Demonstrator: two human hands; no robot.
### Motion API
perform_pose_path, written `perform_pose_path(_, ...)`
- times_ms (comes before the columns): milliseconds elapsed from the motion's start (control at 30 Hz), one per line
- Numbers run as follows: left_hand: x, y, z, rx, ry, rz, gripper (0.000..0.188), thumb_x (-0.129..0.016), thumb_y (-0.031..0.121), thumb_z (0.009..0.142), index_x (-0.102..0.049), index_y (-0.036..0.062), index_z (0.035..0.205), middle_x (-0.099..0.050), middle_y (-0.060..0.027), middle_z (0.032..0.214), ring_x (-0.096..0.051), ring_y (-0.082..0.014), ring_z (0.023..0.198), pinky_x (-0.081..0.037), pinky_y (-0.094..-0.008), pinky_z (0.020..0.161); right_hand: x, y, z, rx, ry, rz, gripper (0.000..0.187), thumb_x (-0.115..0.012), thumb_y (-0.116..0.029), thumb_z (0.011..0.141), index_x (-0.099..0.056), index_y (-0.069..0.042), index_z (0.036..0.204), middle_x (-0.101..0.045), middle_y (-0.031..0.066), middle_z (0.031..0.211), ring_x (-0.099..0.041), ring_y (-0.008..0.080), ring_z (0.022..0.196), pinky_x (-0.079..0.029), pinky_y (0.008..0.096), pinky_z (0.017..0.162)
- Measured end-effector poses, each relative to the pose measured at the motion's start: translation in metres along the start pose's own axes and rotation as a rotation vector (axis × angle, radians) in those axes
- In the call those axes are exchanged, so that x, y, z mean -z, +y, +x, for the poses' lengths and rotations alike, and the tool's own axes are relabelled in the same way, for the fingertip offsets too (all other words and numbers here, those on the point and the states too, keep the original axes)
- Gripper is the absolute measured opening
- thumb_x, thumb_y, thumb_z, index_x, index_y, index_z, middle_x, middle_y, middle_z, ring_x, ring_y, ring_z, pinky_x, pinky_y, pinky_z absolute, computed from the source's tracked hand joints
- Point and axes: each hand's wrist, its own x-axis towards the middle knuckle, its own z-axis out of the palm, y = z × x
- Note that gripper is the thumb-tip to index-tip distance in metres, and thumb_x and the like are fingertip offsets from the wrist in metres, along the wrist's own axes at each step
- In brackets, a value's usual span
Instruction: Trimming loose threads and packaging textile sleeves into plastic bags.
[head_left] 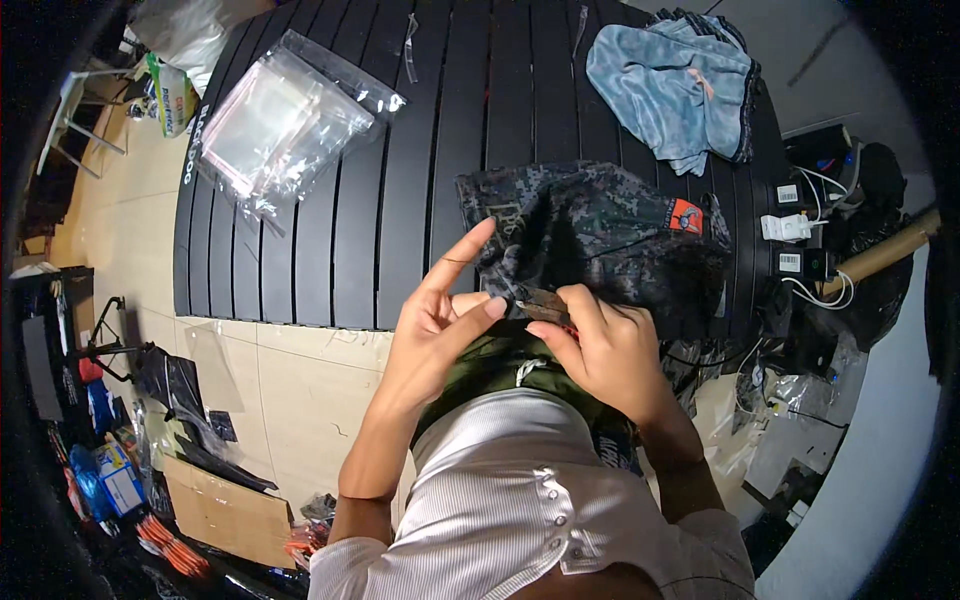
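Observation:
A dark camouflage garment with an orange-red patch lies crumpled at the near edge of the black slatted table. My left hand is at its left near corner, index finger stretched over the cloth and thumb pointing right. The other fingers curl toward the palm, and a thin dark line, perhaps a thread, crosses the index finger. My right hand pinches a small flat brownish piece with a hint of red beside it. Whether this piece is part of the garment I cannot tell.
Clear plastic bags lie at the table's far left, with a plastic scrap beyond. A light-blue cloth is at the far right. White chargers and cables sit by the right edge. Cardboard lies on the floor at left.

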Motion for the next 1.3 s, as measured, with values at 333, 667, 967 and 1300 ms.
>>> perform_pose_path(333, -0.009, -0.003, 0.000, -0.035, 0.025, -0.019, 0.061, -0.053, -0.004, 0.082, -0.029, 0.0057, 0.137, -0.058, 0.0021, 0.069, -0.045, 0.0007, 0.060, -0.033, -0.0127, 0.056, 0.002, 0.000, -0.002, 0.015, 0.017, -0.027, 0.026, -0.066, -0.024, 0.077, -0.052, -0.003, 0.085, -0.057, 0.0109, 0.062, -0.057, 0.0272, 0.050, -0.044, 0.0332, 0.045)
perform_pose_path(667, -0.012, -0.001, 0.003, 0.062, 0.218, -0.088, 0.033, -0.058, 0.006, 0.084, -0.055, -0.0018, 0.115, -0.061, -0.0006, 0.077, -0.055, -0.0025, 0.074, -0.044, -0.0160, 0.068, 0.004, 0.004, -0.008, 0.096, -0.030, 0.006, 0.028, -0.067, -0.027, 0.075, -0.052, -0.004, 0.083, -0.054, 0.0073, 0.057, -0.056, 0.0248, 0.050, -0.043, 0.0329, 0.046)
perform_pose_path(967, -0.004, -0.008, 0.002, 0.053, 0.083, -0.167, 0.036, -0.051, 0.022, 0.090, -0.055, -0.0050, 0.113, -0.049, 0.0063, 0.067, -0.048, -0.0014, 0.064, -0.045, -0.0175, 0.074, 0.004, 0.003, -0.010, -0.162, 0.196, 0.630, 0.041, -0.078, -0.010, 0.065, -0.051, 0.000, 0.094, -0.037, -0.0062, 0.057, -0.033, 0.0017, 0.051, -0.027, 0.0176, 0.046)
perform_pose_path(1300, -0.008, -0.011, 0.001, 0.086, 0.124, 0.020, 0.030, -0.055, 0.008, 0.086, -0.056, 0.0002, 0.115, -0.062, -0.0040, 0.101, -0.056, -0.0040, 0.083, -0.044, -0.0162, 0.074, -0.013, -0.005, 0.012, -0.295, 0.209, 0.777, 0.002, -0.058, -0.002, 0.083, -0.057, 0.000, 0.084, -0.045, -0.0080, 0.060, -0.033, -0.0024, 0.053, -0.025, 0.0149, 0.046)
